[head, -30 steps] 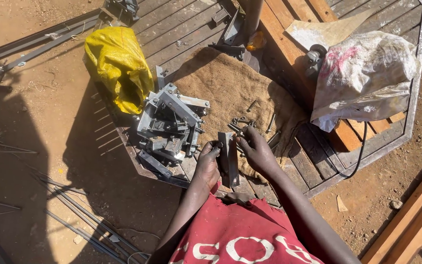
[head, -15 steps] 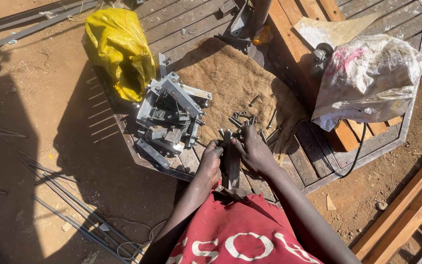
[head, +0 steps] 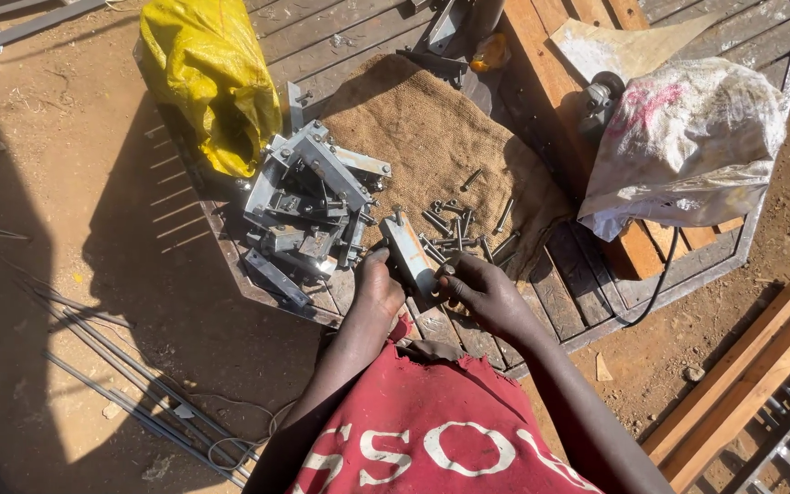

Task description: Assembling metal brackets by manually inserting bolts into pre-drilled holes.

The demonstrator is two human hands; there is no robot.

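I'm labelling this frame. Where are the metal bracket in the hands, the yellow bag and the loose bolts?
metal bracket (head: 408, 254): head view, middle of its flat face.
yellow bag (head: 208, 78): head view, centre of the crumpled plastic.
loose bolts (head: 457, 224): head view, middle of the cluster.

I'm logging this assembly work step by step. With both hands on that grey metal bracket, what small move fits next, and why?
Probably the right hand reaches for a bolt on the burlap: the left hand already steadies the bracket, and loose bolts lie just beyond it.
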